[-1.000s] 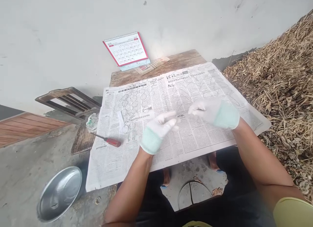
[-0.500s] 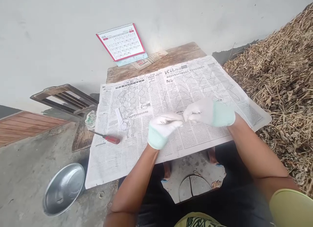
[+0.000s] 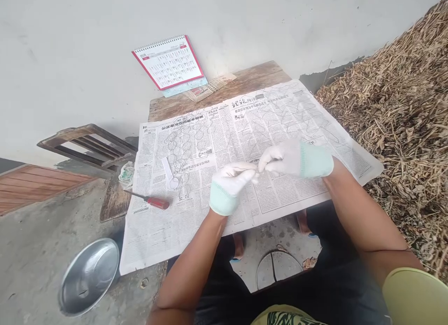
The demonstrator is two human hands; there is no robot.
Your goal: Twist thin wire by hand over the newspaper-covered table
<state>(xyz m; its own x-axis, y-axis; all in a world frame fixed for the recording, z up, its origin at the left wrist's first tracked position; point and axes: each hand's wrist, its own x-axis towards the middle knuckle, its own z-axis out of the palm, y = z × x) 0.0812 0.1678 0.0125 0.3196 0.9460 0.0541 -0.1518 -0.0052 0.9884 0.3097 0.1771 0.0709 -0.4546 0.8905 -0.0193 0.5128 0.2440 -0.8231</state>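
White gloves with pale green cuffs cover both hands, which meet over the newspaper (image 3: 150, 236) near the front of the table. My left hand (image 3: 231, 181) is closed in a pinch, thumb against fingers. Facing it, my right hand (image 3: 283, 160) also pinches, its fingertips touching or almost touching the left ones. Whatever lies between the fingertips is too small to make out. Thin dark wire-like loops (image 3: 187, 134) are spread on the newspaper's left half, with more thin bent strands (image 3: 280, 117) on the right half.
A red-handled screwdriver (image 3: 157, 203) and a white flat strip with a round end (image 3: 170, 176) lie at the left. Behind stands a desk calendar (image 3: 170, 64). A wooden chair (image 3: 87, 148), a metal basin (image 3: 89, 276) and a dry straw heap (image 3: 395, 110) surround the table (image 3: 262, 75).
Both hands stay together and have shifted slightly left in the picture, as has the whole scene. The fingers of the pinch have moved a little.
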